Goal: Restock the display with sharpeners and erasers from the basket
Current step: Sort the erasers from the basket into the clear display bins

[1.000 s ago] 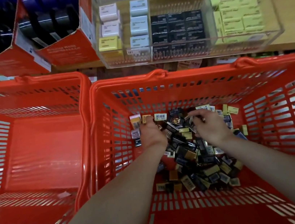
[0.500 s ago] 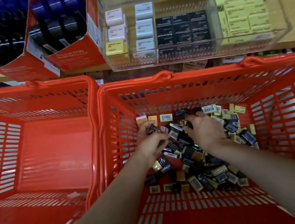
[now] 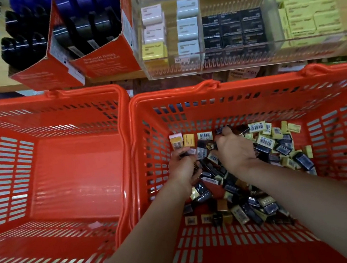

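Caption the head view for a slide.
Both hands, left hand and right hand, dig into small packets piled in the right basket.

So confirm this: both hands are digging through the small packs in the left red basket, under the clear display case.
Wrong basket. The head view shows the left hand and right hand in the right basket; the left basket holds no packs.

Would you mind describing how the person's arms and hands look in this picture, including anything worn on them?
Both forearms are bare right up to the lower edge of the picture, with no sleeves showing. The left hand and the right hand wear no gloves, and no watch, bracelet or ring can be seen on either wrist or on the visible fingers. No markings show on the arms.
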